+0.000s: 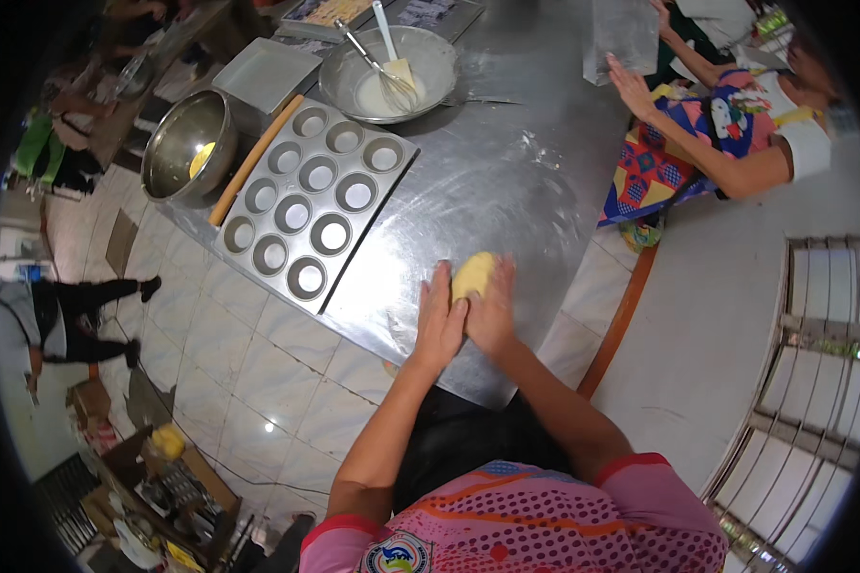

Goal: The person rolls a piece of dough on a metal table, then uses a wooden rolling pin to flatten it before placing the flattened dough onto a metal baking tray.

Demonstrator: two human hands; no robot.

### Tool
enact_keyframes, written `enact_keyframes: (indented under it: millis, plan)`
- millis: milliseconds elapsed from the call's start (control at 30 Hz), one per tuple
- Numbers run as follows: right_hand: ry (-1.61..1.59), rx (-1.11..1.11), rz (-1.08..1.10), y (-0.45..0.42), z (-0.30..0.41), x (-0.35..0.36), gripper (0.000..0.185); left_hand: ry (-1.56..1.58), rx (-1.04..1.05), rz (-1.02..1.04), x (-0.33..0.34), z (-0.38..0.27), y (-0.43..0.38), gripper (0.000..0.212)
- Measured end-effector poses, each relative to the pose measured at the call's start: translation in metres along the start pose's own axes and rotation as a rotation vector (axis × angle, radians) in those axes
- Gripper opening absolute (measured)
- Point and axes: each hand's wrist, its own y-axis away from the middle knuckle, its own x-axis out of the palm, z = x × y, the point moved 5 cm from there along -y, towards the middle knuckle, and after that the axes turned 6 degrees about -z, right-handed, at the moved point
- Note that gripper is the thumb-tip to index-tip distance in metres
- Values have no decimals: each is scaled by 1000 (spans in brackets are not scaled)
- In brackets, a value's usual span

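On the steel-topped table close in front of me lies a smooth, pale yellow lump of dough. My left hand is at its left side, fingers stretched forward. My right hand presses along its right side, slightly blurred. The two thumbs come close together at the dough's near end. Both palms cup the lump between them. Left of my hands is a metal muffin tin with several hollow cups, and a wooden rolling pin rests along its far left edge.
Beyond the tin stand a wide metal bowl with a whisk and spatula, a deep steel bowl and a square pan. A co-worker at the upper right handles a clear-looking container. Table corner is nearby.
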Motion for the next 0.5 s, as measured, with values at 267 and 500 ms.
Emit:
enact_keyframes:
  millis: [267, 500]
  plan:
    - [119, 199, -52, -6, 28, -17, 62, 389, -133, 154, -12, 11, -16, 69]
    - [-305, 198, -181, -17, 6, 9, 61, 105, 38, 179, 4, 8, -22, 77]
